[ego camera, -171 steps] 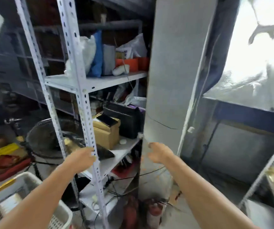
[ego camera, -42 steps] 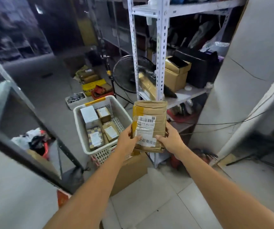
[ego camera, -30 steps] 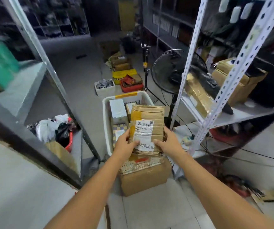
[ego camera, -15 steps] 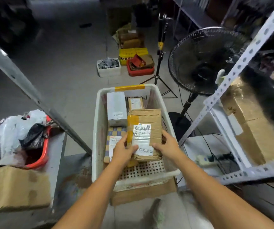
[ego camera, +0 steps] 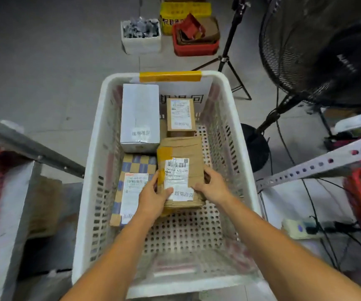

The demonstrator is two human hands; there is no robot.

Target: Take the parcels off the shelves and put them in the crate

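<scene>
– Which step is this?

– Setting down, I'd say. The brown paper-wrapped parcel (ego camera: 180, 170) is inside the white crate (ego camera: 92, 170), low over its perforated floor, in the right half and about midway from near to far. Whether its underside touches the floor I cannot tell.

– And the hands?

– Both grasp it. The left hand (ego camera: 153, 196) lays its thumb on the label and curls its fingers round the parcel's left edge. The right hand (ego camera: 213, 187) clasps the near right corner, fingers wrapped along the side.

– How does the parcel look?

– Crumpled kraft paper, yellow tape down the left edge, a white barcode label in the middle and a second printed label at the near end. It seems flattish and a little soft, so it should lie flat readily.

– What does the next move call for?

– Lower it level, release both hands, then go back to the shelves. It lies just right of a blue-and-tan chequered parcel (ego camera: 131, 183). A small brown box (ego camera: 180, 117) is just beyond it and a white box (ego camera: 140, 114) sits at far left.

– Around the crate?

– A black fan (ego camera: 318, 51) at far right, and a perforated shelf rail (ego camera: 318, 166) to the right.
</scene>
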